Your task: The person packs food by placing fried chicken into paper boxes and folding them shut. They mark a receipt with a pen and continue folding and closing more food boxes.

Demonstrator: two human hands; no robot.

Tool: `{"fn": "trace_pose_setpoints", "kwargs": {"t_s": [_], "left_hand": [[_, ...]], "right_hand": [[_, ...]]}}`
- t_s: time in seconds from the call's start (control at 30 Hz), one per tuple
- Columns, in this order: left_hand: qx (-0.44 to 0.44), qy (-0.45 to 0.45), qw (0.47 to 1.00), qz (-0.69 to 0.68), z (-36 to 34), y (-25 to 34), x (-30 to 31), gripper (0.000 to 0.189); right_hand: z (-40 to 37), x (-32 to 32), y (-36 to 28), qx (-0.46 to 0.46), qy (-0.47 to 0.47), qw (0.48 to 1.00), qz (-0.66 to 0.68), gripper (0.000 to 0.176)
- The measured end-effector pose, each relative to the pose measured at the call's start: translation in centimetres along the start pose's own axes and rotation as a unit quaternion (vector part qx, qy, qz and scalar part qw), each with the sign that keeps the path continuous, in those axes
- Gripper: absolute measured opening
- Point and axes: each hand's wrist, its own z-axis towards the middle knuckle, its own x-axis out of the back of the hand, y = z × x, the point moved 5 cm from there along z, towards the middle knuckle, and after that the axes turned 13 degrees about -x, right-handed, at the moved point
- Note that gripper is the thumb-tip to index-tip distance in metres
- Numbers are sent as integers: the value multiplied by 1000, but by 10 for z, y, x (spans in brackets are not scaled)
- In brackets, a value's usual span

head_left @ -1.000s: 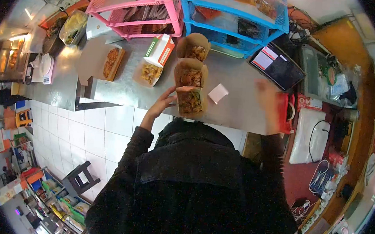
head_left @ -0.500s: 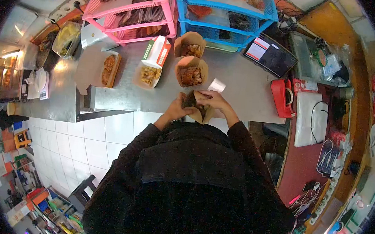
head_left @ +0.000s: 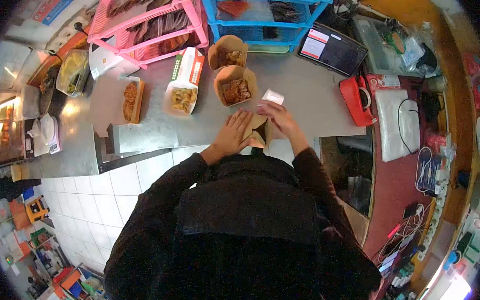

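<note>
A brown paper takeaway box (head_left: pixel 259 130) stands at the near edge of the metal counter, its flaps partly folded in and a dark gap between them. My left hand (head_left: pixel 231 133) lies against its left side, fingers stretched out flat. On the far right flap, my right hand (head_left: pixel 281 119) has its fingers bent around the paper edge. What the box contains is hidden. Just beyond sits an open brown box with browned food (head_left: pixel 237 90), and behind it another open food box (head_left: pixel 227 55). A small white cylindrical item (head_left: pixel 273 97) is near my right fingertips.
Left on the counter (head_left: pixel 157 126) are a green-and-red patterned box (head_left: pixel 184 83) of yellowish food and an open box with fried food (head_left: pixel 132 101). Pink (head_left: pixel 149 16) and blue racks (head_left: pixel 256 21) stand behind. Right are a tablet (head_left: pixel 333 49) and a red tape dispenser (head_left: pixel 357 102).
My left hand has gone from gripping the box's side to lying flat on it. My right fingers have moved out to the far flap. The flaps are folded further in; the view has shifted.
</note>
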Motion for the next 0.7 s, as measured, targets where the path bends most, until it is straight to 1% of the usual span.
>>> {"fn": "trace_pose_setpoints", "kwargs": {"t_s": [0.03, 0.1, 0.13, 0.17, 0.2, 0.23, 0.3, 0.33, 0.4, 0.43, 0.47, 0.53, 0.6, 0.63, 0.7], "left_hand": [[27, -13, 999, 20, 1, 4, 0, 82], [80, -38, 994, 63, 6, 13, 7, 86], [86, -48, 992, 74, 8, 18, 11, 88], [92, -56, 991, 85, 12, 22, 15, 90], [98, -65, 988, 96, 13, 24, 16, 92], [99, -77, 989, 84, 12, 25, 14, 93], [98, -97, 988, 66, 14, 20, 13, 96], [73, -47, 996, 20, 10, 15, 7, 94], [19, 57, 996, -71, 4, 2, 5, 91], [24, 78, 993, -81, 2, -2, 5, 88], [31, 97, 991, -92, -4, -2, 3, 85], [35, 121, 984, -126, -7, -3, 10, 75], [30, 131, 975, -174, -10, -4, 16, 63], [31, 137, 977, -162, -11, -4, 17, 58], [33, 151, 978, -137, -10, -4, 23, 48]], "right_hand": [[-1, 5, 14, 55, 58, 996, -40, 42], [3, 17, 57, 166, 173, 963, -121, 47], [-7, 3, 58, 171, 248, 913, -275, 49], [-13, -17, 59, 172, 315, 833, -421, 50], [-21, -33, 52, 167, 371, 726, -554, 52], [-17, -32, 48, 85, 345, 774, -524, 51], [-19, -36, 35, 65, 358, 751, -551, 52], [-17, -35, 34, 57, 365, 737, -565, 53], [-23, -36, 23, 212, 359, 699, -581, 47], [-26, -35, 19, 289, 351, 673, -583, 44], [-26, -28, 19, 288, 308, 704, -571, 40], [-45, -30, -7, 284, 218, 760, -543, 32], [-47, -28, -10, 262, 146, 790, -534, 25], [-46, -27, -11, 252, 111, 803, -529, 22], [-37, -19, -6, 224, 104, 811, -530, 23]]}}
